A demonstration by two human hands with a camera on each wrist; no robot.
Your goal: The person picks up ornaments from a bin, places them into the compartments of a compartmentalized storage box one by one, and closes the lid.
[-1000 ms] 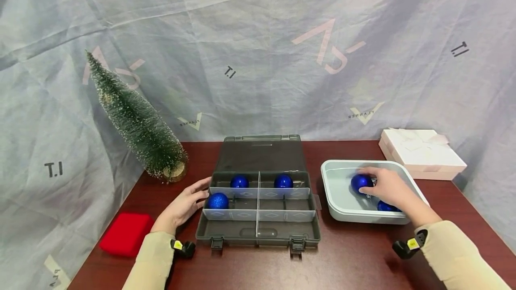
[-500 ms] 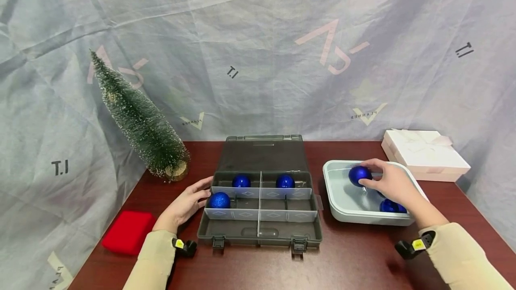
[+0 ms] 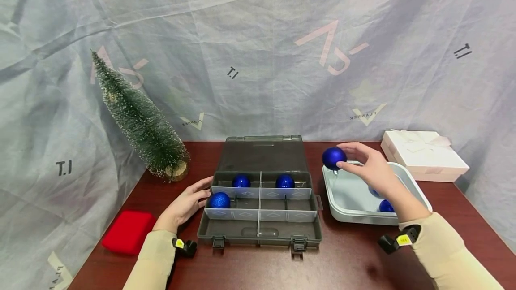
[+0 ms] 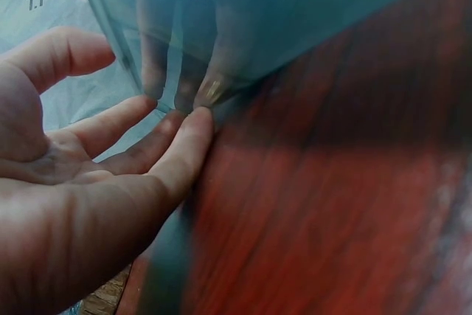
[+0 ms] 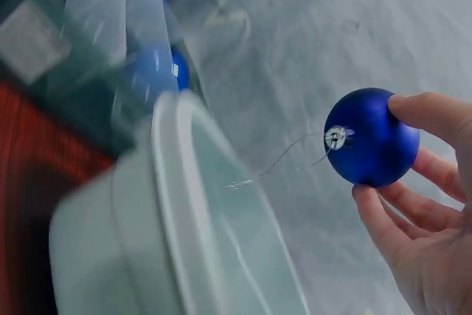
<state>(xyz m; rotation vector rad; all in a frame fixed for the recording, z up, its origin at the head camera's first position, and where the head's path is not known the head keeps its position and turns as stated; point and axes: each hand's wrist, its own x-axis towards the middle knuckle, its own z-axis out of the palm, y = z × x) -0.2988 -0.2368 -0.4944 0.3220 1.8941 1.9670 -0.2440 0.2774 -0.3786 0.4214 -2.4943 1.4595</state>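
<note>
My right hand [image 3: 368, 164] holds a matte blue Christmas ball [image 3: 333, 158] between thumb and fingers, above the left rim of a pale grey tub [image 3: 342, 215]. In the right wrist view the ball [image 5: 372, 138] shows a silver cap and a loop of thread [image 5: 284, 154]. My left hand [image 3: 187, 205] touches the left side of a smoky plastic divider box [image 3: 238, 226] with its fingertips, and the left wrist view shows the fingers against its wall. Two shiny blue balls lie in the box's back compartments, and a glittery blue ball [image 3: 219, 200] lies in the middle left one.
More blue balls [image 3: 386, 206] lie in the tub, partly hidden by my right forearm. The box's lid [image 3: 262, 155] lies back behind it. A small frosted Christmas tree [image 3: 141, 115] and a red box [image 3: 129, 232] are at the left. A white gift box [image 3: 423, 151] stands back right.
My right hand has lifted the blue ball from inside the tub and carried it up and left to the tub's left rim. My left hand has stayed at the divider box.
</note>
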